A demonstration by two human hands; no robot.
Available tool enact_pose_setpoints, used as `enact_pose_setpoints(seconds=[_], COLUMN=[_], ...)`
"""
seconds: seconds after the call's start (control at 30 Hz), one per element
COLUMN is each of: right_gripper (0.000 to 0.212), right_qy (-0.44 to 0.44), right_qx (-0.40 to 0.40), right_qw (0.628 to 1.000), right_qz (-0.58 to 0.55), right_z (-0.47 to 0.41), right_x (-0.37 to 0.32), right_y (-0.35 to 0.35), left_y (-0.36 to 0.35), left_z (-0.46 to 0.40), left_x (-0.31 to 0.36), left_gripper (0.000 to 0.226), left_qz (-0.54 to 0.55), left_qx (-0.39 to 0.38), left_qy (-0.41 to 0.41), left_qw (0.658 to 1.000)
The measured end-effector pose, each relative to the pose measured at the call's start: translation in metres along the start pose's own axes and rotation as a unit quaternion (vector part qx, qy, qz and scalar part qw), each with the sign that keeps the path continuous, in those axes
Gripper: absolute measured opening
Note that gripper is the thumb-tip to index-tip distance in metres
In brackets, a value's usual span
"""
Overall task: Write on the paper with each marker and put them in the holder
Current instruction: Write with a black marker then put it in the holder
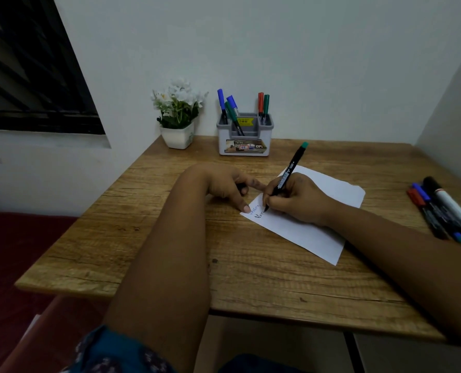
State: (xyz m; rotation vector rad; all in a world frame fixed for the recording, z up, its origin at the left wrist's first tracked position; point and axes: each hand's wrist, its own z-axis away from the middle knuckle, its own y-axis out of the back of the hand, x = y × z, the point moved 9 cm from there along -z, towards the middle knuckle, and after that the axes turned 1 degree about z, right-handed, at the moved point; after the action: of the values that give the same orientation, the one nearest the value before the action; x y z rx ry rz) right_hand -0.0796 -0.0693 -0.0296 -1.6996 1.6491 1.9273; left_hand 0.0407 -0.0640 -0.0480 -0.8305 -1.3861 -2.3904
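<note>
A white sheet of paper (315, 238) lies slanted on the wooden table (148, 227), with two short lines of writing near its left corner. My right hand (296, 200) grips a black marker with a green end (292, 166), its tip touching the paper by the writing. One fingertip of my left hand (224, 184) presses the paper's left corner, while its other fingers curl round a small dark piece that looks like the marker's cap (241, 188). A grey and white holder (244, 146) stands at the back with several markers upright in it.
Several loose markers (444, 208) lie in a bunch at the table's right edge. A white pot of white flowers (177, 135) stands left of the holder against the wall. Walls close the back and right sides; a dark window is at the left.
</note>
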Motion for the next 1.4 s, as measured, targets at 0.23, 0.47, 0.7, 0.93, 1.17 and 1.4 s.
enact_pose_setpoints(seconds=[0.23, 0.47, 0.7, 0.93, 1.17, 1.4], right_gripper=[0.006, 0.008, 0.008, 0.006, 0.012, 0.014], right_qy=[0.001, -0.002, -0.012, -0.01, -0.013, -0.048], right_qx=[0.004, 0.018, 0.049, 0.043, 0.042, 0.174], right_qw=[1.0, 1.0, 0.999, 0.998, 0.998, 0.962], right_qz=[0.003, 0.026, 0.012, 0.043, 0.05, -0.205], right_z=[-0.001, -0.002, -0.003, -0.004, -0.005, -0.006], right_x=[0.002, 0.004, 0.011, 0.01, 0.012, 0.023], right_y=[0.001, 0.002, 0.008, 0.006, 0.005, 0.039], left_y=[0.0, 0.001, 0.0, 0.0, -0.002, 0.003], left_z=[0.0, 0.0, 0.0, 0.002, 0.001, -0.001], left_x=[0.0, -0.001, 0.0, 0.001, 0.001, -0.002], left_gripper=[0.069, 0.068, 0.068, 0.069, 0.066, 0.067], left_qz=[0.005, 0.001, 0.001, 0.0, 0.023, 0.036], left_qx=[0.002, 0.002, -0.001, 0.0, -0.007, 0.008], left_qy=[0.005, 0.002, -0.005, -0.002, -0.008, 0.0], left_qw=[1.0, 1.0, 1.0, 1.0, 1.0, 0.999])
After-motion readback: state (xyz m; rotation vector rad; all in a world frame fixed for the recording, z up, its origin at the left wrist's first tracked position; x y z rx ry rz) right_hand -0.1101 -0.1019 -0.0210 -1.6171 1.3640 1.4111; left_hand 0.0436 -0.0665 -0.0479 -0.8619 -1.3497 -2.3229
